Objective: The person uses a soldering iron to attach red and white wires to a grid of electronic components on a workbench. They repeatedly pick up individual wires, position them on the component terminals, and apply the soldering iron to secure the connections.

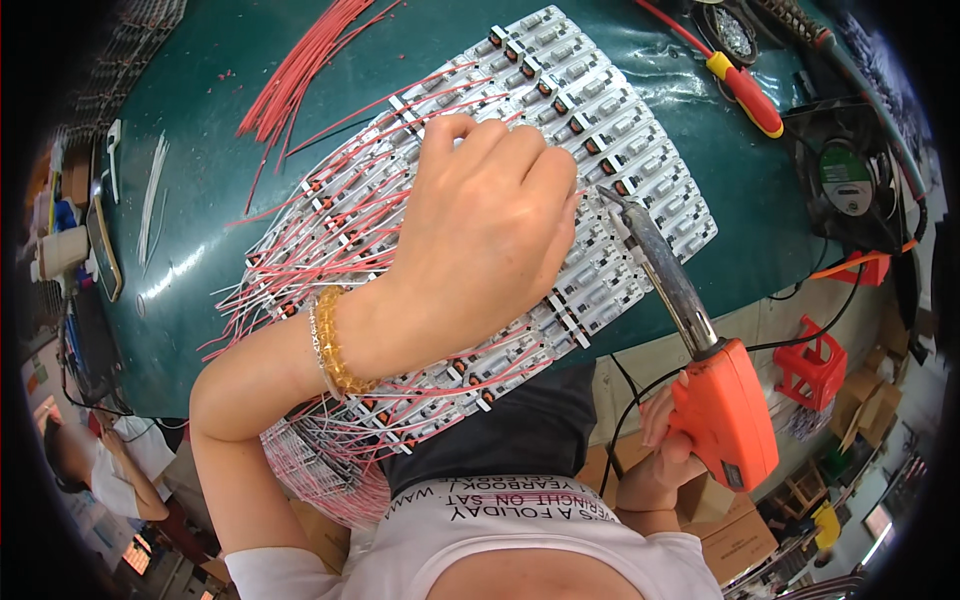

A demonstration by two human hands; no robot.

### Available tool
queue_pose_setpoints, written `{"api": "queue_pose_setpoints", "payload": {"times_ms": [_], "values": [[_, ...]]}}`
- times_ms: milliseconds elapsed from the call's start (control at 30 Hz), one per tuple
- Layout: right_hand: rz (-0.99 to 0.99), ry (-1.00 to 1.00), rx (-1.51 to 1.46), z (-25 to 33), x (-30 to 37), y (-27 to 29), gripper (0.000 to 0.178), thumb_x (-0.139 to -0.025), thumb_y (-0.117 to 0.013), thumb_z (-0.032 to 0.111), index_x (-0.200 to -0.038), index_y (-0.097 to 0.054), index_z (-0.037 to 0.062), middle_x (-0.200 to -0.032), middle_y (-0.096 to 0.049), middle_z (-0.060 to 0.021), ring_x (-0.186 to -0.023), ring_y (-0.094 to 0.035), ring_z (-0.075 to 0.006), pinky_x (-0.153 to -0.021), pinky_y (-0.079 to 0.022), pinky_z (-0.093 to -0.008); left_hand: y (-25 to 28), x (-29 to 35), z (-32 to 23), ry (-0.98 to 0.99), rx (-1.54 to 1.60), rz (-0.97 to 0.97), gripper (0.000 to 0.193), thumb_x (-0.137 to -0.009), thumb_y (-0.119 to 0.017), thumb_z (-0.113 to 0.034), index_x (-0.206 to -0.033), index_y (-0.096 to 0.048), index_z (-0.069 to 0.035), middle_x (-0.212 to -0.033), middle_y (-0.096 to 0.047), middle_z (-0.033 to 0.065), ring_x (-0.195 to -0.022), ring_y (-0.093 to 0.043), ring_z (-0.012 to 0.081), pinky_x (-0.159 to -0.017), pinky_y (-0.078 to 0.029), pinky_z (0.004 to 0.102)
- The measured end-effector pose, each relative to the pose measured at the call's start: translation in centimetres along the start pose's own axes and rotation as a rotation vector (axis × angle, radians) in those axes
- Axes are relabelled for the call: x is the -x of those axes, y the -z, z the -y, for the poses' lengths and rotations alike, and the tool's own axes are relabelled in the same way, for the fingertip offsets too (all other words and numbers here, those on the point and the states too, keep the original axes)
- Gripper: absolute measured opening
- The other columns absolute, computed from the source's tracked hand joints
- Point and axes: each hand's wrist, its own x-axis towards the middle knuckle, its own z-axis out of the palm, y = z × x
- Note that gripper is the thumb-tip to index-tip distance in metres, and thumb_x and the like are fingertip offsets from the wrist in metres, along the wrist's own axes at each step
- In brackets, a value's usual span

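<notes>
A large panel of small white circuit boards lies slantwise on the green table, with many thin red and white wires trailing off its left side. Closed and knuckles up, my left hand is over the panel's middle. Its fingertips are pressed together at the right, and what they pinch is too small or hidden to name. My right hand grips an orange soldering gun by its handle. The gun's metal barrel slants up to the panel, its tip close beside my left fingertips. Whether the tip touches a board I cannot tell.
Loose red wires and white wires lie on the green table. A red-and-yellow handled tool, a small fan and a dark dish stand at the right. A red stool is beyond; a person sits lower left.
</notes>
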Motion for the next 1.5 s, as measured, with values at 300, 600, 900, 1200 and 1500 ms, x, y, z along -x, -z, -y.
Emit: {"api": "queue_pose_setpoints", "payload": {"times_ms": [300, 600, 900, 1200, 1500], "values": [[-0.108, -0.203, -0.128, 0.3, 0.4, -0.9, 0.062, -0.078, -0.075, 0.054, -0.108, -0.058, 0.0019, -0.087, -0.056, 0.0002, -0.080, -0.055, -0.0140, -0.071, -0.045, -0.0294, -0.2, 0.0, 0.0, -0.011, -0.001, -0.021, 0.013, -0.076, -0.070, -0.005, -0.078, -0.057, -0.007, -0.071, -0.053, 0.0037, -0.069, -0.052, 0.0233, -0.079, -0.038, 0.0372], [-0.120, -0.287, -0.148, -1.1, 1.9, 0.8, 0.065, -0.078, -0.073, 0.057, -0.109, -0.058, 0.0022, -0.091, -0.056, -0.0009, -0.082, -0.053, -0.0116, -0.070, -0.043, -0.0278, -0.2, 0.0, -0.1, -0.019, -0.018, -0.028, 0.013, -0.077, -0.070, -0.006, -0.077, -0.057, -0.007, -0.071, -0.054, 0.0046, -0.070, -0.053, 0.0236, -0.081, -0.038, 0.0377], [-0.071, -0.055, -0.136, 0.6, 0.1, -1.1, 0.065, -0.085, -0.068, 0.052, -0.116, -0.054, -0.0033, -0.073, -0.052, 0.0021, -0.063, -0.051, -0.0106, -0.058, -0.043, -0.0264, -0.3, 0.2, 0.0, -0.021, -0.039, -0.008, 0.012, -0.077, -0.070, -0.007, -0.078, -0.058, -0.007, -0.073, -0.055, 0.0051, -0.072, -0.053, 0.0245, -0.080, -0.038, 0.0380], [-0.068, 0.091, -0.255, -0.5, -1.1, -1.7, 0.069, -0.092, -0.063, 0.043, -0.128, -0.042, -0.0110, -0.052, -0.044, 0.0001, -0.041, -0.042, -0.0103, -0.045, -0.040, -0.0243, 6.6, -2.6, 10.6, 0.233, -0.711, -0.131, 0.024, -0.082, -0.072, -0.021, -0.099, -0.066, -0.006, -0.092, -0.064, 0.0088, -0.089, -0.060, 0.0268, -0.079, -0.043, 0.0407], [-0.057, 0.036, -0.291, 0.8, -1.4, -1.9, 0.061, -0.089, -0.066, 0.038, -0.118, -0.047, -0.0118, -0.056, -0.046, -0.0009, -0.047, -0.045, -0.0118, -0.046, -0.041, -0.0262, 7.4, -3.4, 13.8, 0.518, -0.282, 0.030, 0.020, -0.084, -0.069, -0.018, -0.094, -0.069, -0.001, -0.083, -0.070, 0.0149, -0.075, -0.068, 0.0255, -0.069, -0.051, 0.0336]]}}
